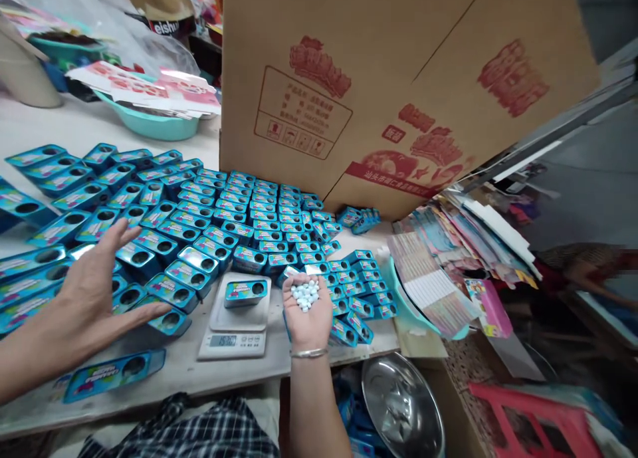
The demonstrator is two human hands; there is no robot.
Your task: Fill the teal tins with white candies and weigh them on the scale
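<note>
My right hand (308, 315), palm up with a silvery bangle at the wrist, cups a small heap of pale blue-white candies (305, 295). To its left a digital kitchen scale (234, 343) carries one blue candy box (246, 292) with a round dark opening at one end. My left hand (92, 298) hovers over rows of the same boxes, thumb and fingers spread, nothing in it. Under its wrist, near the table edge, lies a single blue box (114, 376). Many more such boxes (199, 199) cover the table; my left hand hides some of them.
A large printed cardboard carton (373, 79) stands behind the boxes. Turquoise basins with flat printed card sit at the back left (154, 122) and right (409, 298). Below the table edge is a steel bowl (403, 405). A pink stool (543, 418) and another person's arm (593, 278) appear at right.
</note>
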